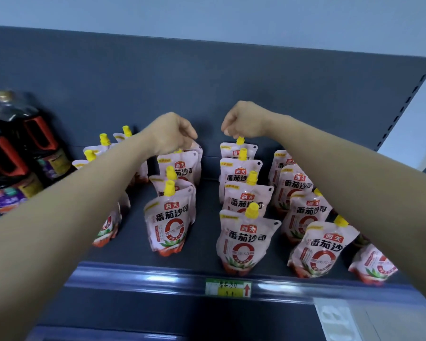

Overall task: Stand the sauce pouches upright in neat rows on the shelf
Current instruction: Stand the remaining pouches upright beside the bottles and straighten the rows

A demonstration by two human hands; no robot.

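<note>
With the left hand (172,134) closing over the rear pouch (182,163) at 11 o'clock and the right hand (241,124) pinching a back pouch's yellow cap (240,140) at 12 o'clock on the shelf (202,242), both should be settling bases flat, labels facing forward.

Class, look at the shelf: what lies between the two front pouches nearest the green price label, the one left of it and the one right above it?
In the head view, nothing: only bare dark shelf separates the left front pouch from the right front pouch, above the price label.
</note>
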